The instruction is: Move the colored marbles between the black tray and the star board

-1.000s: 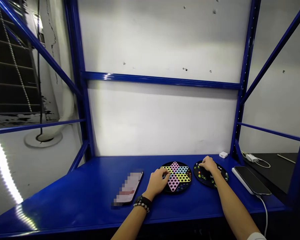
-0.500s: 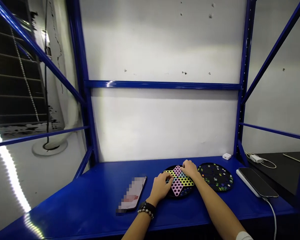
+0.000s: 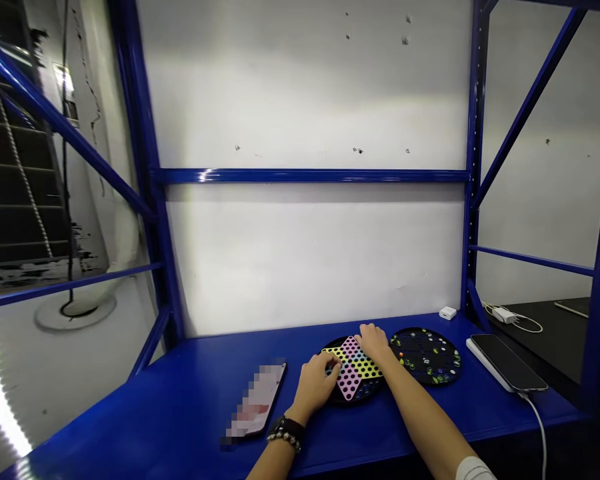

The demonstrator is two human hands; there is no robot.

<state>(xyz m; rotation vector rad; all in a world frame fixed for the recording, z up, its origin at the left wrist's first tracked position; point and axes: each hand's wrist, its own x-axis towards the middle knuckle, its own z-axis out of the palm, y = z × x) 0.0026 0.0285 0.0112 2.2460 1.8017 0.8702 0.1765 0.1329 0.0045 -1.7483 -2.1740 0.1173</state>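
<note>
A round black Chinese checkers board (image 3: 356,375) with a pink, yellow, green and blue star of holes lies on the blue shelf (image 3: 180,407). My left hand (image 3: 316,383) rests curled on the board's left edge; a watch and bead bracelet sit on that wrist. My right hand (image 3: 374,341) is over the board's far right part, fingers curled down onto the star; what they pinch is too small to see. To the right lies a round black tray (image 3: 427,355) holding several coloured marbles.
A phone (image 3: 257,403) lies face up left of the board. Another phone (image 3: 507,361) on a white pad with a cable lies at the right end. A small white charger (image 3: 448,312) sits by the blue upright. A white wall stands behind.
My right hand left the marble tray and came left onto the star board, where it stays. The left hand stayed on the board's left edge. The camera shifted slightly.
</note>
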